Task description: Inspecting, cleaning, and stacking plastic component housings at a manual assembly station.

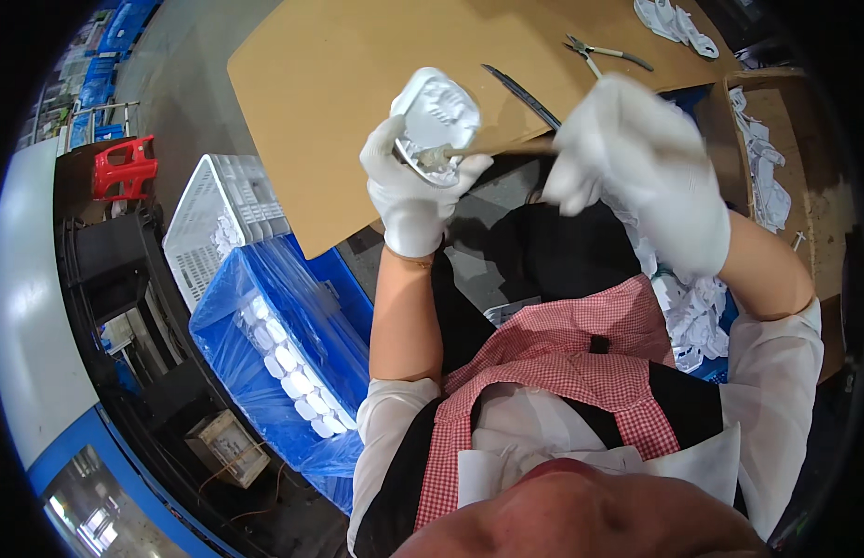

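My left hand (404, 200), in a white glove, grips a white moulded plastic part (438, 107) by its sides. The part is held up over the table edge, its ribbed hollow side showing. In my gloved right hand (627, 149), blurred by motion, is a thin tan stick-like tool (511, 148). Its pale tip reaches into the lower part of the white piece. The tip is too smeared to tell whether it is a brush.
On the tan tabletop (320, 121) lie a dark narrow blade-like strip (523, 96), nippers (607, 52) and white parts (676, 26). A cardboard box (795, 139) with white pieces stands right. Left are a white crate (255, 195), blue-lined bin (236, 288) and red stool (125, 169).
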Tool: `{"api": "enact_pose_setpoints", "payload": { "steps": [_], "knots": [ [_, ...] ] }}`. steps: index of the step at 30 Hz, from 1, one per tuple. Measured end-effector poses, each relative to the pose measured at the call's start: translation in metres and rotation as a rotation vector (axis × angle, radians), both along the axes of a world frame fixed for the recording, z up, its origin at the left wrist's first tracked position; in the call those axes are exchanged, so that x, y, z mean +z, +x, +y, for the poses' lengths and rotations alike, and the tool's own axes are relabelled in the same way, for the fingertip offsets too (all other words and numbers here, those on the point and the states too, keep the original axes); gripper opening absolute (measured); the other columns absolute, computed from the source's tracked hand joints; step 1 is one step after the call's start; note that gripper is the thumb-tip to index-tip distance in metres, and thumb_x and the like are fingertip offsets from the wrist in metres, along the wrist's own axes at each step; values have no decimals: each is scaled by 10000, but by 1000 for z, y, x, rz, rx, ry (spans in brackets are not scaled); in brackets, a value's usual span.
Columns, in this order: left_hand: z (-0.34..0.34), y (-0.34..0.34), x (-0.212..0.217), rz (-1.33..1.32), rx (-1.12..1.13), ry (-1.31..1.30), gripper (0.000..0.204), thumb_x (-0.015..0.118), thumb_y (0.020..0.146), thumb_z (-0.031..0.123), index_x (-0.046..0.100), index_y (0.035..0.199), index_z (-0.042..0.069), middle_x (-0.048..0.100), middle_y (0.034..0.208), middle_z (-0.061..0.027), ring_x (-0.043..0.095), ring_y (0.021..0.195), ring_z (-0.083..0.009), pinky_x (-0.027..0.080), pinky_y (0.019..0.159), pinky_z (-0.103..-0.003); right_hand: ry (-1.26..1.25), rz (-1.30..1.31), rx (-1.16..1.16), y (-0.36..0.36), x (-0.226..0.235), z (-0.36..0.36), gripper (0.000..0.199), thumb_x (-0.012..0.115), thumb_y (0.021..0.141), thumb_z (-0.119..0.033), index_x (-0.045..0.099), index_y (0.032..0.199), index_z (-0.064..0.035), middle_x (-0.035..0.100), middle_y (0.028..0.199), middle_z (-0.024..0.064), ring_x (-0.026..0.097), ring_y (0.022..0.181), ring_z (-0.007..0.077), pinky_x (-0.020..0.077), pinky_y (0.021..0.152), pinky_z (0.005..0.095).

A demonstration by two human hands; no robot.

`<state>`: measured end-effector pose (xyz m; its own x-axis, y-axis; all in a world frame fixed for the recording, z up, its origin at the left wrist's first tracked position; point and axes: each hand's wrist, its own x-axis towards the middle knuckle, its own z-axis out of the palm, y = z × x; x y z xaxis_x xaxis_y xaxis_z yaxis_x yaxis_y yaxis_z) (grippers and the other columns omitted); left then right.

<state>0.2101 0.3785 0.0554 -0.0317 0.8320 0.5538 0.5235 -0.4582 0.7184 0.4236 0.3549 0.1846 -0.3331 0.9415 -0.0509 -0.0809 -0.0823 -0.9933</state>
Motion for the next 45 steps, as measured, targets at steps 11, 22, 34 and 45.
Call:
{"api": "enact_pose_setpoints", "payload": {
  "steps": [11, 22, 34, 45],
  "knots": [
    [8, -25, 10, 92, -484, -571, 809, 894, 505, 184, 427, 1151, 52, 628, 953, -143, 637, 879, -247, 512, 778, -344, 1418, -767, 867, 18, -3, 31, 188, 652, 626, -168, 559, 745, -57, 522, 598, 61, 556, 619, 250, 426, 556, 358],
    [1, 1, 13, 82, -35, -25, 865, 915, 510, 318, 414, 1153, 28, 602, 993, -151, 654, 865, -255, 538, 747, -331, 14, -173, 83, 24, 14, 9, 210, 389, 969, -180, 508, 977, -8, 604, 764, 74, 541, 654, 118, 434, 603, 239],
    [-10, 5, 33, -180, -157, 3, 923, 927, 507, 300, 356, 1160, -16, 524, 1069, -138, 602, 982, -206, 515, 821, -288, 282, -131, -168, 97, 8, -57, 300, 387, 988, -365, 468, 1067, -87, 578, 963, 107, 564, 751, 157, 467, 740, 286],
    [2, -5, 15, -481, -174, -346, 991, 936, 482, 202, 324, 1241, 26, 471, 1142, -135, 511, 1084, -237, 461, 923, -359, 308, -66, -583, 101, -9, -56, 199, 379, 967, -201, 448, 879, -37, 396, 719, 33, 352, 611, 125, 317, 584, 258]
  ]
}}
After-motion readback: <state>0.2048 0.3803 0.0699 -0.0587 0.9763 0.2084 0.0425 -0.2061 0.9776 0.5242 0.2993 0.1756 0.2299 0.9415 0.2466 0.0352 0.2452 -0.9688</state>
